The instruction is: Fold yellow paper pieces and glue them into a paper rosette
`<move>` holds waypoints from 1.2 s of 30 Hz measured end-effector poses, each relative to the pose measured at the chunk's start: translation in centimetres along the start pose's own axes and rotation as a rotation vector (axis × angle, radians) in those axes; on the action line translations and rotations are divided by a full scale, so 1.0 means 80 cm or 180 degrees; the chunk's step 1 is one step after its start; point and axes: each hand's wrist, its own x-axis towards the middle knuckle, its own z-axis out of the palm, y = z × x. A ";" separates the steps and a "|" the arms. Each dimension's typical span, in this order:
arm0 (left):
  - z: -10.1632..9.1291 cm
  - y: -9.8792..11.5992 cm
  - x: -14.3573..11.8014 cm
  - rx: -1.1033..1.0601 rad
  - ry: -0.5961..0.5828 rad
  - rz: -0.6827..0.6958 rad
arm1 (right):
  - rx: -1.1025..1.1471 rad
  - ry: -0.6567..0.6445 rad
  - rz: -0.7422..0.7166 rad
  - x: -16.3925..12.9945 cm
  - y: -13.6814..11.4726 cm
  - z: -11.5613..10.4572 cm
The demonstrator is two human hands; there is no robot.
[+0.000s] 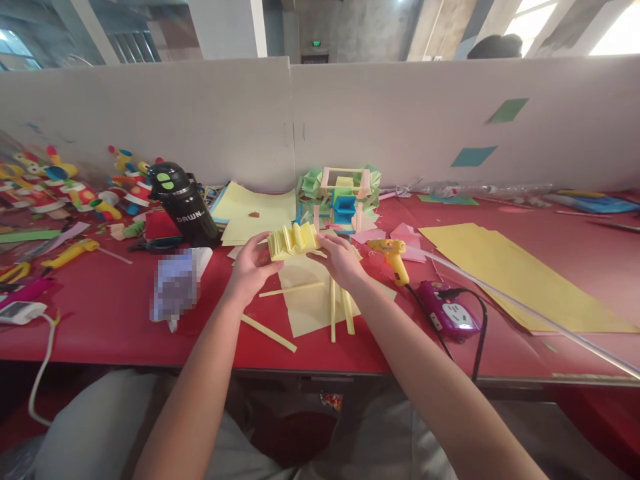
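Between my two hands is a yellow accordion-folded paper (293, 241), its pleats partly spread. My left hand (253, 267) grips its left end, thumb toward me. At the other end, my right hand (340, 257) pinches the paper. Below them a pale yellow sheet (305, 317) lies on the red table (270, 363). Narrow yellow paper strips (333, 310) rest on and around that sheet, one strip (270, 333) slanting near the table's front edge. Just beyond my hands stands a paper model (345, 200) in green, blue, pink and yellow.
To the right lie a yellow glue gun (393, 257), its long clear glue stick (500, 293), a purple power socket (453, 313) and large yellow sheets (520, 277). On the left are a black bottle (185, 210), a blurred-out object (175, 287) and several colourful paper figures (80, 190). A partition (200, 113) stands behind.
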 end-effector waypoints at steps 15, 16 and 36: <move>-0.008 0.013 -0.003 -0.0193 -0.0247 -0.0160 | -0.0643 -0.0534 -0.0261 0.002 -0.009 -0.023; -0.010 0.014 -0.004 -0.0169 -0.0310 -0.0133 | -0.0716 -0.0557 -0.0272 0.002 -0.011 -0.025; -0.016 0.006 -0.001 0.1647 -0.0243 0.0565 | -0.2635 -0.0449 -0.1337 0.000 -0.011 -0.028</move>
